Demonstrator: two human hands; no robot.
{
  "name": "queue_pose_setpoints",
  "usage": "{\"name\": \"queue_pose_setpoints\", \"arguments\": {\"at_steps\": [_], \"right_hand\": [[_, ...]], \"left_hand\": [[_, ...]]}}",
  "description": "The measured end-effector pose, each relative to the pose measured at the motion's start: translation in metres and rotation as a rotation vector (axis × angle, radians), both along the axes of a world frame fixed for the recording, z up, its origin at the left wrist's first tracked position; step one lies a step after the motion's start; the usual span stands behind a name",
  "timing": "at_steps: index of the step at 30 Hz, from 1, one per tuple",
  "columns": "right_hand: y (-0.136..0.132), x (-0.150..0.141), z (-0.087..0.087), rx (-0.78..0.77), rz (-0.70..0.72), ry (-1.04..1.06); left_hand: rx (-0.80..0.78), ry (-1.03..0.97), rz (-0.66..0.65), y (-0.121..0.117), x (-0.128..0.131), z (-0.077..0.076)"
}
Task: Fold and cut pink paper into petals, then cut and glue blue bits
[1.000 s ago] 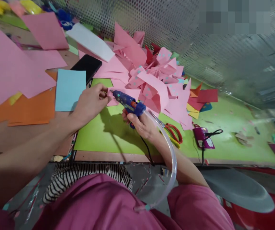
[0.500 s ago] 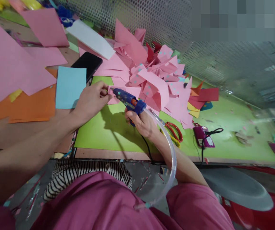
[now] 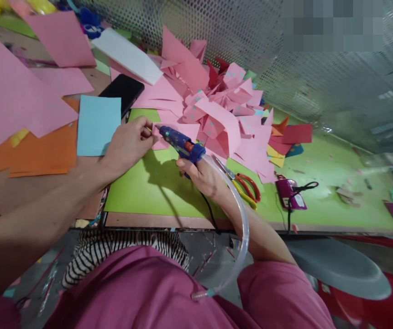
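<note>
My right hand (image 3: 198, 176) is wrapped round a blue hot glue gun (image 3: 179, 140), whose nozzle points left. A long clear glue stick (image 3: 244, 224) curves out of its back end and down to my lap. My left hand (image 3: 129, 139) is closed in a pinch at the edge of a small pink paper piece (image 3: 160, 142), right by the nozzle tip. The fingers hide part of that paper. Just behind the left hand lies a light blue paper square (image 3: 98, 125), partly over a black phone (image 3: 133, 89).
A heap of folded pink paper (image 3: 217, 109) fills the back of the green table mat (image 3: 131, 192). Scissors (image 3: 247, 187) with red and yellow handles lie beside my right forearm. A purple badge (image 3: 289, 194) with a black cord sits farther right. Orange sheets (image 3: 45, 155) are at left.
The glue gun and my right hand have shifted slightly left, bringing the nozzle nearer my left fingers. The whole view has moved a little too. Both hands keep their holds.
</note>
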State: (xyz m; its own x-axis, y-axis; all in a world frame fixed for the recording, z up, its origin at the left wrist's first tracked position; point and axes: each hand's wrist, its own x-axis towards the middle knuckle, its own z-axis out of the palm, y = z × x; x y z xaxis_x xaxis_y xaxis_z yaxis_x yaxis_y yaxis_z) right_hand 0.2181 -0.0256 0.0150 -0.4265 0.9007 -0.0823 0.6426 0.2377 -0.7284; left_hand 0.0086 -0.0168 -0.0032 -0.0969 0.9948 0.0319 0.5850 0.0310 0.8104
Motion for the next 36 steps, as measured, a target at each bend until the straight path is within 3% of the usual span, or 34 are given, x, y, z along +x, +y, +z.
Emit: {"name": "queue_pose_setpoints", "arguments": {"at_steps": [11, 24, 27, 29, 31, 32, 35, 36], "right_hand": [[-0.002, 0.0, 0.004, 0.058, 0.02, -0.049], [-0.006, -0.001, 0.004, -0.004, 0.052, 0.075], [-0.008, -0.001, 0.006, 0.011, 0.019, 0.081], [-0.011, 0.001, 0.008, 0.026, 0.001, 0.102], [-0.015, 0.003, 0.011, 0.024, 0.026, 0.149], [-0.016, 0.004, 0.012, 0.026, 0.053, 0.173], [-0.021, 0.005, 0.013, 0.126, 0.136, 0.196], [-0.022, 0.005, 0.013, 0.188, 0.149, 0.182]], "left_hand": [[0.015, -0.031, 0.005, -0.002, 0.001, -0.001], [-0.025, 0.001, -0.005, 0.0, -0.001, -0.001], [-0.04, -0.014, -0.054, -0.003, -0.007, 0.006], [0.037, -0.019, -0.015, -0.012, -0.009, 0.015], [0.14, -0.123, 0.075, -0.026, -0.005, 0.025], [0.108, -0.246, 0.057, -0.033, 0.0, 0.027], [-0.166, -0.79, -0.218, -0.054, 0.021, 0.026], [-0.215, -0.939, -0.234, -0.058, 0.029, 0.022]]}}
